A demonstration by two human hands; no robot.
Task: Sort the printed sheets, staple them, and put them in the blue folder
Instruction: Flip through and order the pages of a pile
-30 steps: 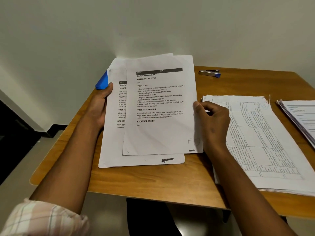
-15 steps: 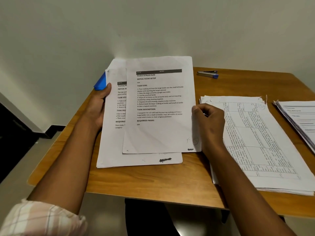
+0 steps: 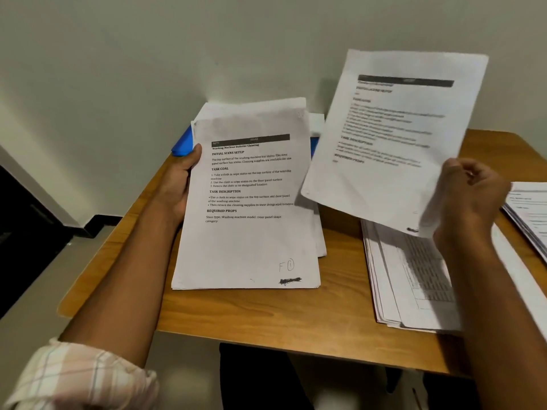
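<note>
1. The right hand [image 3: 470,196], at the right of the frame, pinches the lower right corner of a single printed sheet [image 3: 396,128] and holds it in the air, tilted, above the table. Its text is blurred; only a dark header bar can be made out.
2. The left hand [image 3: 182,184], left of centre, grips the left edge of a stack of printed sheets [image 3: 248,232], with the thumb lying on the top page near its upper left corner.
3. The top page of that stack is headed "Washing Machine Exterior Cleaning" and has a handwritten "F" with a circled mark and a black scribble near its lower right corner.
4. The stack's lower edge rests on the wooden table [image 3: 266,315], at the centre of the frame.
5. The blue folder [image 3: 183,143] lies under the far end of the stack; only its blue corner shows just above the left thumb, and a thin strip of blue shows right of the stack.
6. A second pile of papers [image 3: 414,291] with printed tables lies on the table at lower right, beneath the lifted sheet and the right forearm.
7. A third pile of pages [image 3: 529,211] sits at the right edge of the frame.
8. A plaid sleeve [image 3: 80,377] covers the left arm at lower left.
</note>
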